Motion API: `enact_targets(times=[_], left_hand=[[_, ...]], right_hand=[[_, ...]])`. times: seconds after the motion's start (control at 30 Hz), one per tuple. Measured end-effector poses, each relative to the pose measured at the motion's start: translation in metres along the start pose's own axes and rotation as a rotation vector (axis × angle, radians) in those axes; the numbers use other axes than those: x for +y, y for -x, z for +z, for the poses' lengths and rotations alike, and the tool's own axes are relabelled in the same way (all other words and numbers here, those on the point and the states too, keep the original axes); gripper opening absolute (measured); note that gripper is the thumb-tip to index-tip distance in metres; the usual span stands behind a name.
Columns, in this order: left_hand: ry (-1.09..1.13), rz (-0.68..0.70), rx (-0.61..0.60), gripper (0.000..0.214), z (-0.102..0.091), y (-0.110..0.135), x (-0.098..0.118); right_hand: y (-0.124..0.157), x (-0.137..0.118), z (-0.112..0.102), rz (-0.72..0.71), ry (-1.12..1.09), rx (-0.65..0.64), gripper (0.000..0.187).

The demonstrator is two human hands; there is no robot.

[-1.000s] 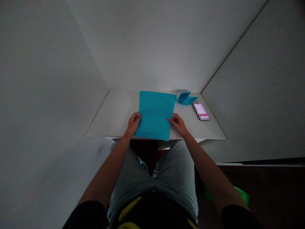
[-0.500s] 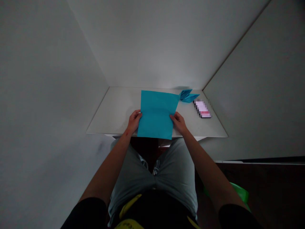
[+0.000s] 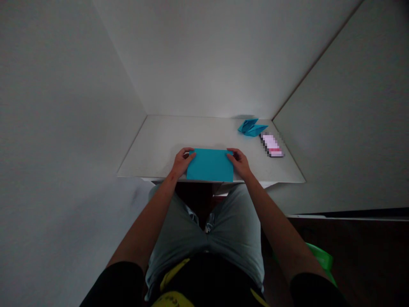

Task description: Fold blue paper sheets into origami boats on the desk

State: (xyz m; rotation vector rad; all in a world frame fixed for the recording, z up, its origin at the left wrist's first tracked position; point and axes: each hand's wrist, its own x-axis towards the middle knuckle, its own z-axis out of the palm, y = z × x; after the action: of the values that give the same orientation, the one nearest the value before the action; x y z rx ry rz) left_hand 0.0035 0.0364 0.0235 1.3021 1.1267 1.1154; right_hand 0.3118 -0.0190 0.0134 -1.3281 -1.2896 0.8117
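A blue sheet of paper (image 3: 210,165), folded over to about half its height, lies at the front edge of the white table. My left hand (image 3: 183,161) pinches its upper left corner, with the thumb on the near face and the fingers at the top edge. At the opposite corner my right hand (image 3: 238,161) grips it in the same way. The fold runs along the top between both hands, and the paper's lower edge reaches the table's front edge. What lies behind the folded paper is hidden.
A folded blue paper figure (image 3: 252,128) with pointed ends sits at the back right of the white table (image 3: 159,140). Near it lies a phone (image 3: 271,145) with a blurred screen. Walls close in the table on the left, back and right. Something green (image 3: 321,258) stands low at the right.
The sheet was spread full height between my hands; its far half is now folded, so it looks half as tall. My fingers have moved to its top edge.
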Motion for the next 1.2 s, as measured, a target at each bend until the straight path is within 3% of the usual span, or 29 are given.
enact_targets(times=[0.1, 0.17, 0.27, 0.4, 0.57, 0.67, 0.83, 1.2], left_hand=[[0.017, -0.022, -0.057, 0.061, 0.001, 0.001, -0.002], [0.015, 0.015, -0.047, 0.058, 0.002, 0.001, -0.003], [-0.028, 0.109, 0.017, 0.054, 0.004, -0.001, -0.005], [-0.086, 0.180, 0.058, 0.066, 0.006, -0.002, -0.008], [-0.099, 0.174, -0.079, 0.067, 0.008, 0.001, -0.012], [-0.147, 0.196, -0.062, 0.056, 0.009, 0.001, -0.012], [-0.209, 0.203, 0.002, 0.038, 0.010, 0.000, -0.010], [-0.246, 0.115, -0.161, 0.032, 0.009, 0.004, 0.001]], right_hand=[[0.000, 0.003, 0.001, -0.029, 0.017, -0.038, 0.073], [0.000, 0.005, 0.002, -0.028, 0.036, -0.049, 0.079], [0.000, 0.007, 0.002, -0.026, 0.088, -0.076, 0.065], [0.002, 0.005, 0.002, -0.001, 0.124, -0.137, 0.043], [0.002, -0.001, 0.003, -0.006, 0.122, -0.038, 0.043], [0.004, -0.005, 0.004, -0.026, 0.147, -0.010, 0.043], [0.005, -0.008, 0.003, -0.040, 0.189, -0.022, 0.039], [0.005, -0.010, 0.003, -0.008, 0.162, -0.107, 0.038]])
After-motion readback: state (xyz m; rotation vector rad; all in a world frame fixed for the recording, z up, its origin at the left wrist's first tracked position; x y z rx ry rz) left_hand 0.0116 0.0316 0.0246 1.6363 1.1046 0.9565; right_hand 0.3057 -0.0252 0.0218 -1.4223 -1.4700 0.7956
